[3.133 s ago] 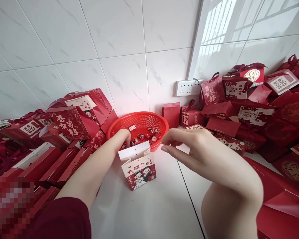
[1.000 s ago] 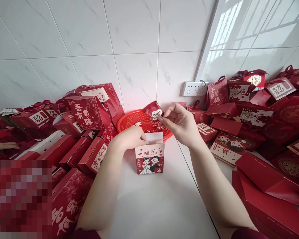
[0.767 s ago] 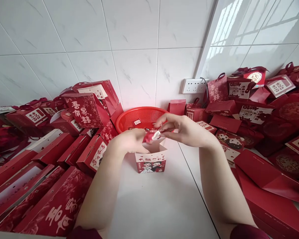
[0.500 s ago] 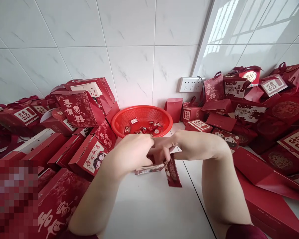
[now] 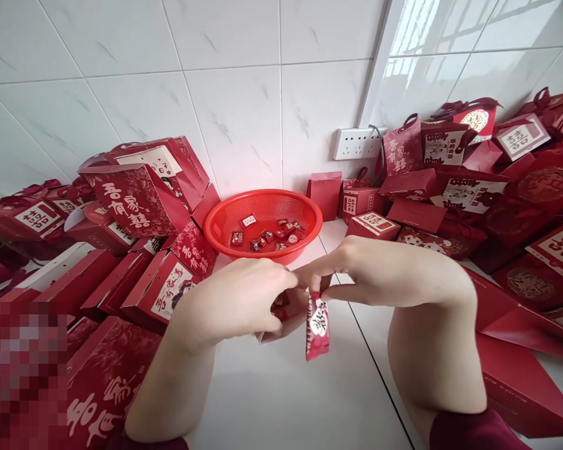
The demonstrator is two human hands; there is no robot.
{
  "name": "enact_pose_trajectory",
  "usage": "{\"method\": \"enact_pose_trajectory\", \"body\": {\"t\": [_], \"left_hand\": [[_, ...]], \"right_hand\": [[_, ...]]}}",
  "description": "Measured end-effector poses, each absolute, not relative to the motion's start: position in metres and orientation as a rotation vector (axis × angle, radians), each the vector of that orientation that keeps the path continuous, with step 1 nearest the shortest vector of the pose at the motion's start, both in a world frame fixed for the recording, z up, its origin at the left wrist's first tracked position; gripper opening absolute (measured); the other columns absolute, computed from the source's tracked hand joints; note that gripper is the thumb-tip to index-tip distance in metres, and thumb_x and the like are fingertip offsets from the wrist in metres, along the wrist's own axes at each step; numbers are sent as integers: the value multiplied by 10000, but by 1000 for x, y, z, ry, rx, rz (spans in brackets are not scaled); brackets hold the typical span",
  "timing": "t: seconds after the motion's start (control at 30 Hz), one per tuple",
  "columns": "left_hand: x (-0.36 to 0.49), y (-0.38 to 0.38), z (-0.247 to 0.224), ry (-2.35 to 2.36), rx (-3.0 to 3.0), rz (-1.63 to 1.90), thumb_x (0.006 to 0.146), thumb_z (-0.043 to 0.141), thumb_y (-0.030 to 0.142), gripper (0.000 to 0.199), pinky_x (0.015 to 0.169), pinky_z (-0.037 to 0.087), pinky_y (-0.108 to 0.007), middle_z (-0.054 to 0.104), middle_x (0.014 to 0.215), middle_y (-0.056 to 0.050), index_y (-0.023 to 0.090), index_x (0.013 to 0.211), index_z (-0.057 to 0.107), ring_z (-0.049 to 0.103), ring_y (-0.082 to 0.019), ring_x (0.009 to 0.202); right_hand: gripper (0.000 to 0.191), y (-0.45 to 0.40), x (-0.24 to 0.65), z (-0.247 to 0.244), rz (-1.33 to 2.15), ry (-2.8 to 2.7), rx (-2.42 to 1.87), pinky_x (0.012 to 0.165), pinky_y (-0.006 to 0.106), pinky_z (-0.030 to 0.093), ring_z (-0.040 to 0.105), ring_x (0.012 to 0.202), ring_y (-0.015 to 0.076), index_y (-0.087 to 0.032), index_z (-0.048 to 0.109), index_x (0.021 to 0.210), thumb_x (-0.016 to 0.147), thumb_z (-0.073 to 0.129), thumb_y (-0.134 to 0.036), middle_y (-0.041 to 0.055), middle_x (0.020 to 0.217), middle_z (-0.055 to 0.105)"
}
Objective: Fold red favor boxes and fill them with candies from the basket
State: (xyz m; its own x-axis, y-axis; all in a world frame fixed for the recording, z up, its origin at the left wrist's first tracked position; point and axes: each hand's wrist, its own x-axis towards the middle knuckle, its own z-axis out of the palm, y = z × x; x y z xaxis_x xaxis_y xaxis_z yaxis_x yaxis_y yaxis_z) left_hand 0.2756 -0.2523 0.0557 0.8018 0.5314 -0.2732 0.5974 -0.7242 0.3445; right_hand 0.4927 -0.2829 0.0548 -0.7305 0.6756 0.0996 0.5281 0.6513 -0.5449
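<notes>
My right hand (image 5: 356, 270) pinches the top end of a narrow red wrapped packet (image 5: 318, 328), which hangs down with a pale label and characters facing me. My left hand (image 5: 244, 294) is closed at the near side of a small paper box (image 5: 288, 329), its thumb and fingers at the box's opening. Something red shows inside the box, too hidden to name. Both hands cover much of the box. Just beyond them sits a red plastic basket (image 5: 216, 220) with several small wrapped sweets (image 5: 266, 236) scattered over its bottom.
Red gift boxes (image 5: 131, 200) are stacked on the left, some standing open. More red boxes (image 5: 469, 194) with ribbons pile up on the right. A white power strip (image 5: 358, 144) is on the tiled wall behind. Flat red card boxes (image 5: 525, 387) lie by my right arm.
The packet has turned to show its pale label and hangs more upright. My right hand has shifted slightly, its fingers now pinching the packet's top. The view has tilted a little.
</notes>
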Motion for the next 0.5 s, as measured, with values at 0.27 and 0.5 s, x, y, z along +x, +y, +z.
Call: {"method": "enact_pose_trajectory", "body": {"t": [0.27,0.5], "left_hand": [[279,-253,58,866,2615,-264,626,641,203,53,495,314,-275,641,685,7,212,652,596,552,-147,574],[280,-254,58,824,2661,-248,617,664,189,96,493,313,-286,629,694,7,202,623,569,566,-152,596]], "right_hand": [[182,-292,502,61,389,-2474,-1070,693,272,477,644,713,148,-283,694,932,871,582,-153,-42,869,721],[201,-298,505,63,361,-2421,-1068,686,271,489,657,739,148,-277,716,969,885,570,-168,-30,881,718]]}}
